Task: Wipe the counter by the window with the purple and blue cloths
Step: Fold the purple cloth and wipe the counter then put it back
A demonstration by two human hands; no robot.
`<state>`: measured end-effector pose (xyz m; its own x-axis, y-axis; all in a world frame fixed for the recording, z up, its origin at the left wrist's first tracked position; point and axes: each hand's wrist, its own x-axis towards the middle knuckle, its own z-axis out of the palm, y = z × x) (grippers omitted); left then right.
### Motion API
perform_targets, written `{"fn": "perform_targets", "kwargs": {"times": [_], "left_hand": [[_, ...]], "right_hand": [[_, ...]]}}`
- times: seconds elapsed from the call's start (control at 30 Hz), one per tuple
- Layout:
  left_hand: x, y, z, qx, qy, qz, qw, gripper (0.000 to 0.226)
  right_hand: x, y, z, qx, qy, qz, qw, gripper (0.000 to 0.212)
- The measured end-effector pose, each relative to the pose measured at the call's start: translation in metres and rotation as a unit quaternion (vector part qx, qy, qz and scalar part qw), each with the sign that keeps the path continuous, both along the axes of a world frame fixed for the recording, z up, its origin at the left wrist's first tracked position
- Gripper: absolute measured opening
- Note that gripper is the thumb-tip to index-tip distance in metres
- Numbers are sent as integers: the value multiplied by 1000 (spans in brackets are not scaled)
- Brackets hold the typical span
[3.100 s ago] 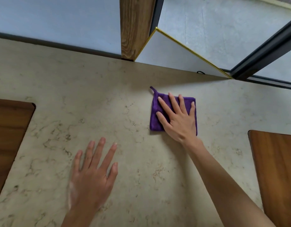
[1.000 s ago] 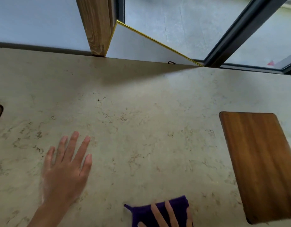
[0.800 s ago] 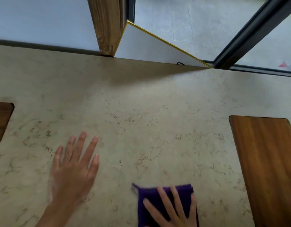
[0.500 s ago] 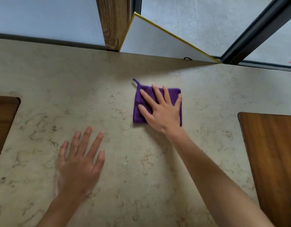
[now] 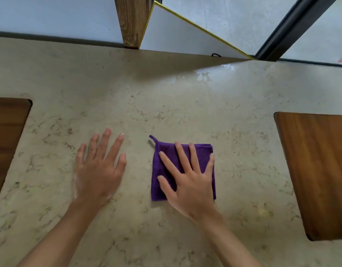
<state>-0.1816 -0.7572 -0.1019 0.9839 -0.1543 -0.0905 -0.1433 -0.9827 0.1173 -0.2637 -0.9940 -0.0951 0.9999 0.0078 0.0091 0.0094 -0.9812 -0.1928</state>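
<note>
A folded purple cloth (image 5: 204,153) with a small loop at its far left corner lies on the beige marbled counter (image 5: 166,105), in front of me. My right hand (image 5: 189,185) presses flat on it with fingers spread, covering most of it. To the left of the cloth, my left hand (image 5: 98,170) rests palm down on the bare counter, fingers apart, holding nothing. No blue cloth is in view.
Dark wood panels are set into the counter at the right (image 5: 316,170) and left (image 5: 6,132). At the far edge stand a wooden post (image 5: 131,20), a white yellow-edged panel (image 5: 176,33) and a dark window frame (image 5: 285,26). A wet sheen (image 5: 208,74) shows near the window.
My right hand has slid the purple cloth back from near the window toward me. Before that it had pushed it away from me. My left hand has stayed flat in place.
</note>
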Motion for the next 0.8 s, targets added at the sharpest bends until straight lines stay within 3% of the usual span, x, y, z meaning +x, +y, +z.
{"fn": "perform_targets", "kwargs": {"times": [0.13, 0.23, 0.33, 0.43, 0.57, 0.8], "left_hand": [[-5, -4, 10, -44, 21, 10, 999, 60], [-4, -19, 25, -159, 31, 39, 986, 58], [-19, -52, 36, -210, -49, -72, 974, 42], [-33, -73, 30, -215, -43, -120, 968, 41], [-33, -66, 18, -235, -33, -91, 967, 45], [-32, -60, 22, -303, 20, -47, 952, 53]], "right_hand": [[-9, 3, 15, 38, 18, -5, 999, 59], [-11, -15, 24, 190, -30, -50, 980, 50], [-18, -44, 26, 305, -97, -158, 934, 34], [-19, -69, 25, 303, -58, -148, 940, 34], [-19, -95, 24, 332, 16, -110, 937, 43], [-18, -112, 27, 329, 66, -57, 940, 55]]}}
